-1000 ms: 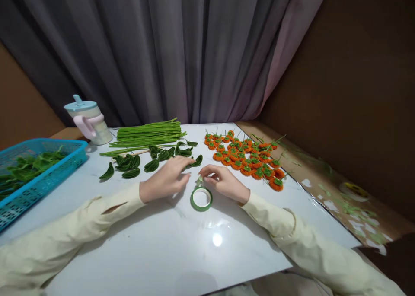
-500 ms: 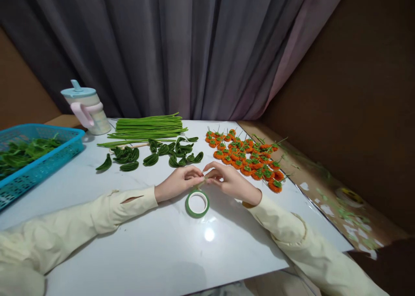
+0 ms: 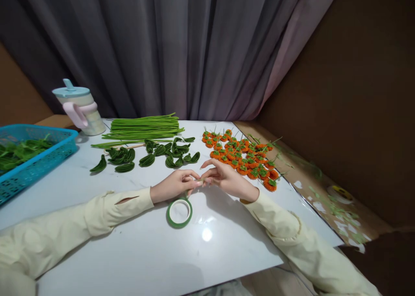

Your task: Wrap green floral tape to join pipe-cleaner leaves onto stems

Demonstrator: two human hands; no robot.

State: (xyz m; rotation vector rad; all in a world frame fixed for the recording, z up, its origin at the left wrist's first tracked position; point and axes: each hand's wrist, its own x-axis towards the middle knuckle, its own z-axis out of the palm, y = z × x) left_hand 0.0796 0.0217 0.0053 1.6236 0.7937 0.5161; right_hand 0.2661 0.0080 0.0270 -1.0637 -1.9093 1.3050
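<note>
In the middle of the white table, my left hand (image 3: 173, 185) and my right hand (image 3: 231, 183) meet fingertip to fingertip. Both pinch a short pale-green end of floral tape, mostly covered by the fingers. From under my left hand the tape runs down to its roll (image 3: 178, 224), a green ring with a white core standing out below that hand. Beyond the left hand lie several dark-green fuzzy leaves (image 3: 147, 160). Orange fuzzy pieces with green tops and thin wires (image 3: 253, 174) are grouped behind and beside my right hand.
Bright-green stems (image 3: 145, 127) lie bundled at the back of the table. A blue basket (image 3: 61, 150) with green leaves stands at the left, with a lidded cup (image 3: 94, 122) behind it. Paper scraps and a yellow-centred roll (image 3: 340, 194) lie on the right. A grey curtain (image 3: 171, 49) hangs behind.
My left hand has moved right to meet my right hand, and both now pinch the tape end. The roll has shifted left and nearer to me. The view has also shifted a little.
</note>
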